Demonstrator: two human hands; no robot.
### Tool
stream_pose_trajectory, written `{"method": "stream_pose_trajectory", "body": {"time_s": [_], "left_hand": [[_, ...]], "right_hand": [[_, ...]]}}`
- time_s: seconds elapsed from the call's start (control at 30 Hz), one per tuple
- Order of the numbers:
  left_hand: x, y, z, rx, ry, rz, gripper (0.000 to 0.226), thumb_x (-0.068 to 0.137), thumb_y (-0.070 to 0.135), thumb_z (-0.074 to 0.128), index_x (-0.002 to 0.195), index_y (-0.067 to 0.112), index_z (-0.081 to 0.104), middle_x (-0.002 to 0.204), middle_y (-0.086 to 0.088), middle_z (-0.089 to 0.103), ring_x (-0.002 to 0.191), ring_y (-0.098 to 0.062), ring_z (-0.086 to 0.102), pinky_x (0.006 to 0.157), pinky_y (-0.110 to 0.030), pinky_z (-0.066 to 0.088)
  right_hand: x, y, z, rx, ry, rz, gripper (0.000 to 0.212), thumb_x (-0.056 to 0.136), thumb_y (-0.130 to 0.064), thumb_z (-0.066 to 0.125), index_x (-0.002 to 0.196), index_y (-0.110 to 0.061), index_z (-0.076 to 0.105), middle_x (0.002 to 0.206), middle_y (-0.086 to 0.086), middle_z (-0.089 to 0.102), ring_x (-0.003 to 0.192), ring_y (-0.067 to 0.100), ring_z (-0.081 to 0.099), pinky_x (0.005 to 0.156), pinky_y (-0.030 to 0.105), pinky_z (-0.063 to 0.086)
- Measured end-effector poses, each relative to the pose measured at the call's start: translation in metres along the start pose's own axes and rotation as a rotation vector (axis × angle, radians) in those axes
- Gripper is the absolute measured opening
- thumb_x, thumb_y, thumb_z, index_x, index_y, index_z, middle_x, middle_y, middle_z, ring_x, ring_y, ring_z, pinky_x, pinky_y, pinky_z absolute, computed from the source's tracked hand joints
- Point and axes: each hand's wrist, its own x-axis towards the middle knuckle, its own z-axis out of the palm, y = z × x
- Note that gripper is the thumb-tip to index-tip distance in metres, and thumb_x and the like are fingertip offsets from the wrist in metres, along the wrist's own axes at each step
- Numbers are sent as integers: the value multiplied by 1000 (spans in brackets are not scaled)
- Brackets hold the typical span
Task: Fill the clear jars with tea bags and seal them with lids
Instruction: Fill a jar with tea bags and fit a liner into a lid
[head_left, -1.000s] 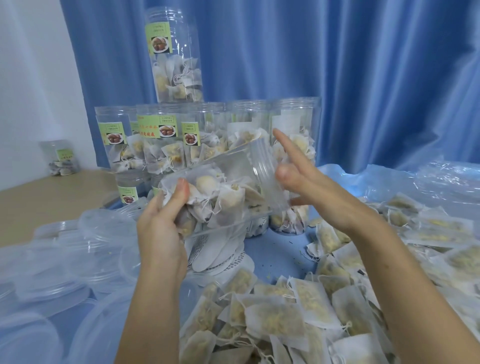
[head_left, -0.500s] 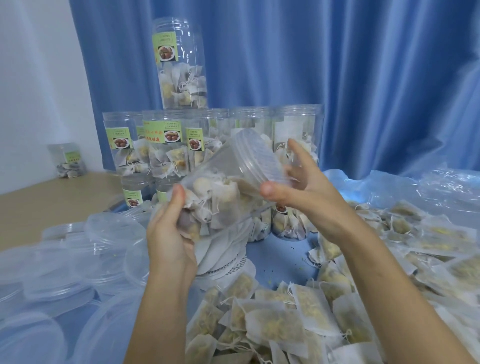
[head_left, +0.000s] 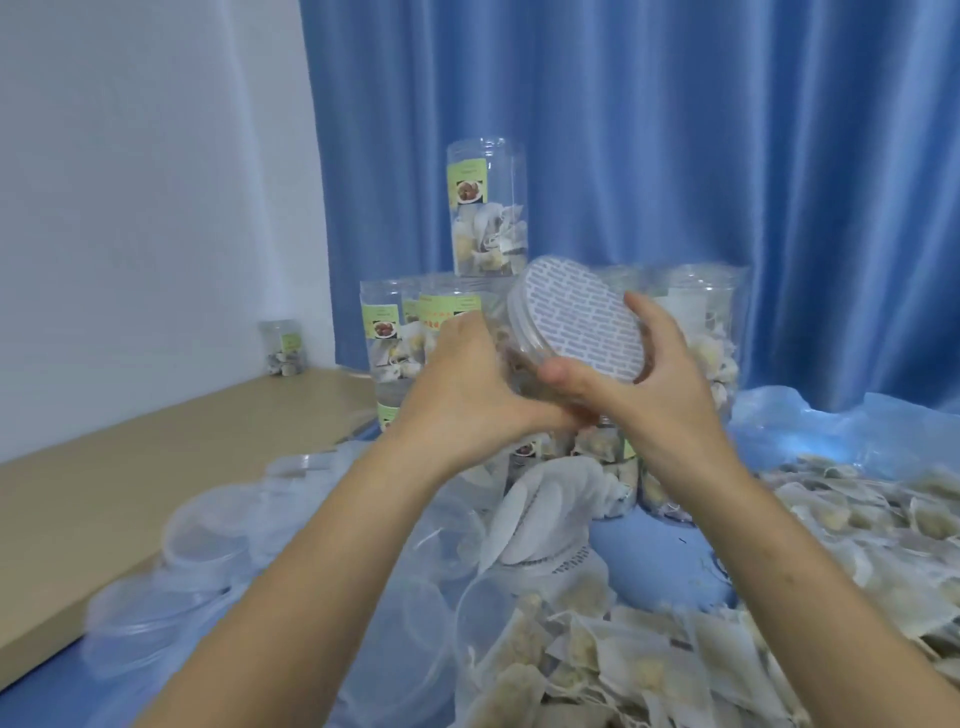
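Hands meet at chest height over the heap of loose tea bags (head_left: 675, 670): the left hand (head_left: 470, 395) wraps the body of a filled clear jar (head_left: 511, 358), tilted with its top toward the camera, and the right hand (head_left: 639, 384) curls thumb and fingers round the rim of the lid (head_left: 579, 317), whose white printed liner faces up. Behind them stands a stack of filled labelled jars (head_left: 485, 208) against a blue curtain (head_left: 727, 156). Loose clear lids (head_left: 208, 540) lie at the left, beside a wooden surface (head_left: 104, 493). One small jar (head_left: 284, 347) sits apart by the wall
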Motion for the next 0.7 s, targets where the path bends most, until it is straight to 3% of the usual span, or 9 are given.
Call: {"method": "stream_pose_trajectory", "body": {"time_s": [0.07, 0.1, 0.17, 0.23, 0.37, 0.47, 0.53, 0.6, 0.7], "left_hand": [[-2, -6, -19, 22, 162, -57, 51, 52, 37, 85, 94, 30, 58, 85, 16, 65, 78, 2, 60, 60, -13, 44], [-4, -13, -32, 9, 204, -101, 59, 49, 38, 87, 99, 31, 54, 88, 20, 61, 82, -1, 58, 63, -13, 43], [-9, -31, -63, -31, 227, -143, 75, 43, 42, 87, 108, 36, 50, 97, 23, 58, 91, -2, 56, 75, -15, 45], [-17, -49, -93, -42, 230, -173, 86, 40, 44, 83, 118, 37, 47, 109, 17, 60, 100, -5, 58, 86, -23, 48], [-29, -95, -148, -1, 297, -206, 81, 37, 46, 83, 109, 33, 50, 102, 24, 59, 88, 13, 55, 79, -8, 47], [-32, -136, -188, 66, 330, -306, 99, 26, 57, 71, 118, 25, 54, 114, 6, 62, 98, -12, 62, 88, -32, 51], [-33, -166, -208, 22, 341, -371, 98, 26, 52, 77, 118, 27, 54, 109, 8, 62, 96, -13, 61, 78, -26, 50], [-35, -193, -220, -10, 353, -429, 91, 35, 43, 86, 119, 27, 53, 104, 13, 60, 89, -4, 59, 66, -14, 43], [-40, -234, -228, -114, 369, -521, 86, 40, 35, 88, 118, 18, 54, 108, 6, 61, 81, 5, 55, 57, -9, 41]], "right_hand": [[4, -12, 20, 23, -108, -50, 84, 35, -52, 91, 107, -45, 48, 95, -39, 60, 91, -26, 52, 70, -4, 40], [6, -16, 32, 24, -129, -74, 88, 36, -50, 91, 112, -45, 48, 93, -42, 58, 89, -28, 51, 69, -5, 39], [12, -21, 61, 53, -138, -82, 97, 39, -46, 89, 126, -37, 47, 91, -42, 55, 83, -31, 49, 64, -5, 39], [19, -26, 97, 90, -181, -77, 81, 45, -36, 92, 118, -33, 56, 89, -35, 62, 81, -25, 55, 61, -2, 42], [32, -38, 176, 19, -246, -145, 73, 45, -39, 92, 107, -42, 53, 93, -31, 59, 83, -23, 53, 65, -3, 40], [38, -35, 236, 2, -300, -161, 79, 46, -40, 92, 115, -39, 53, 110, -21, 56, 95, -9, 53, 71, 3, 38], [41, -26, 274, -6, -340, -139, 85, 47, -41, 91, 122, -34, 52, 115, -17, 50, 104, 1, 51, 76, 6, 35], [43, -12, 310, -12, -353, -100, 85, 47, -44, 91, 122, -35, 52, 109, -21, 44, 104, 2, 50, 76, 9, 37], [45, 11, 355, -57, -358, -32, 89, 42, -54, 87, 120, -28, 55, 113, -14, 52, 107, 8, 55, 89, 24, 48]]}}
